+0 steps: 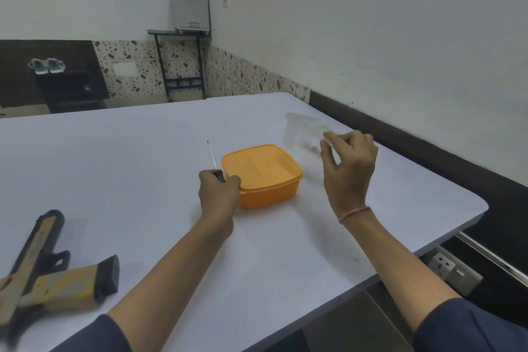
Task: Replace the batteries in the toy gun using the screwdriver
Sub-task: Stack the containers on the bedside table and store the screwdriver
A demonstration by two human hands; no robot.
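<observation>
The toy gun (43,274), black and tan, lies flat on the white table (114,168) at the near left, apart from both hands. My left hand (218,197) is closed around the dark handle of the screwdriver (213,158), whose thin shaft points away from me, just left of the orange box. My right hand (347,168) pinches the near edge of a clear plastic container (303,133) and holds it tilted above the table; small dark bits sit inside it. No batteries are visible.
An orange lidded box (261,174) stands shut between my hands. The table's right edge (445,237) drops off beside a wall socket (450,268). A small black stand with a grey device (190,14) is in the far corner.
</observation>
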